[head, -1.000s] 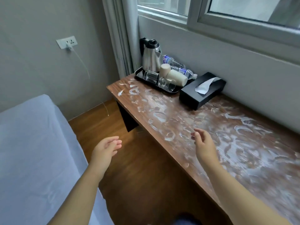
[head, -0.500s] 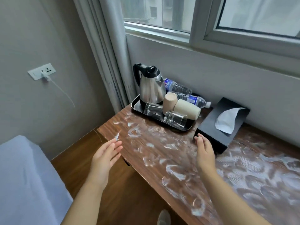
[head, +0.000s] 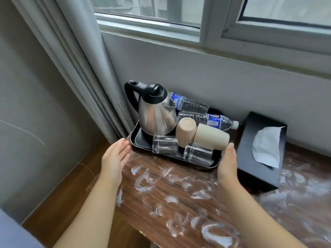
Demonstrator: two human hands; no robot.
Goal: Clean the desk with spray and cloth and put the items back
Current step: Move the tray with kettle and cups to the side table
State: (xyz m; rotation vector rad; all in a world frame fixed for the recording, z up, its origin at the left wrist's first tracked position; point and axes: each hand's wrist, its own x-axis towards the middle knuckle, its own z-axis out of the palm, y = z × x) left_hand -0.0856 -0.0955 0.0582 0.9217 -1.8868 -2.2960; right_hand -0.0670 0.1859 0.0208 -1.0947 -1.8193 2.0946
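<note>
Your left hand (head: 114,158) sits left of centre in the frame, fingers straight and together, palm turned toward the tray (head: 136,140), just beside its left edge; contact is hard to judge from here. Your right hand (head: 227,165) is right of centre, fingers straight, edge-on by the tray's right corner, holding nothing. The tray rests on the surface (head: 179,197) at mid-frame, close to the wall under the window. On it stand a kettle (head: 155,115) at the back left, 2 glasses (head: 164,144) lying on their sides along the front, 2 beige cups (head: 185,131) tipped over behind them, and 2 bottles (head: 207,119) lying at the back. A black tissue box (head: 250,154) sits just right of the tray, a tissue poking out. White smears cover the wood across the lower half of the frame. Curtains (head: 75,68) hang at the upper left.
</note>
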